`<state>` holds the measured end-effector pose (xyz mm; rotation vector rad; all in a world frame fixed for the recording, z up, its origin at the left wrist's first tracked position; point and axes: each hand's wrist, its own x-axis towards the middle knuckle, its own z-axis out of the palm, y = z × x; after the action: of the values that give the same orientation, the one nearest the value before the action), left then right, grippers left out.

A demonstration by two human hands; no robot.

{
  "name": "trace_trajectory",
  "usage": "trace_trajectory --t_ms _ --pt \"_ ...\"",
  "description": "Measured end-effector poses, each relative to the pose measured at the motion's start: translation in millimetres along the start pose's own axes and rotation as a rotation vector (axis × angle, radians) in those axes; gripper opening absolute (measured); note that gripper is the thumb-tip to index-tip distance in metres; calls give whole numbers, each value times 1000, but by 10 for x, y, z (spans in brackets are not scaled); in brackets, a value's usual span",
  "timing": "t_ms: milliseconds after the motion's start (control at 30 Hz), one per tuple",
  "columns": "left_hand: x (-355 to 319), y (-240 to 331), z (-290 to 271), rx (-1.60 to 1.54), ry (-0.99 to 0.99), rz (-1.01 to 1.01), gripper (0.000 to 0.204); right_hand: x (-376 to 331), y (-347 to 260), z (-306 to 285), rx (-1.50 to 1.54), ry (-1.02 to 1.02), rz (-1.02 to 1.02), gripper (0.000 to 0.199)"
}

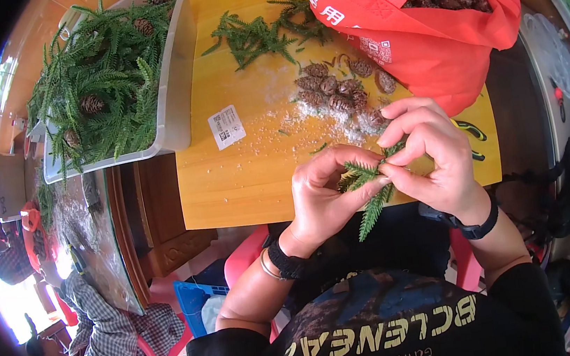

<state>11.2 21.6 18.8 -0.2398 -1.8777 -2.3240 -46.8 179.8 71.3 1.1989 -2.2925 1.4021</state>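
My left hand and my right hand meet over the near edge of the yellow table. Between their fingertips is a green artificial pine sprig, its needled tips hanging below the left thumb. Both hands pinch it near its middle; the exact spot where the fingers meet is partly hidden. Just beyond the hands lies a small heap of brown pine cones, with white flakes scattered around them. More loose green sprigs rest farther back on the table.
A translucent bin full of pine sprigs and a few cones stands at the left. At the back right is a red bag of pine cones. A white label and dark-and-yellow handles lie on the table. Another person sits at lower left.
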Motion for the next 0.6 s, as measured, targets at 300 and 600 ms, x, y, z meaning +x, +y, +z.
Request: trace_trajectory --t_ms 300,600 --pt "52 -13 -10 431 -36 327 25 -37 -12 3 14 -84 180 14" --pt "19 40 8 -175 -22 -104 21 -49 66 -25 131 -56 97 18"
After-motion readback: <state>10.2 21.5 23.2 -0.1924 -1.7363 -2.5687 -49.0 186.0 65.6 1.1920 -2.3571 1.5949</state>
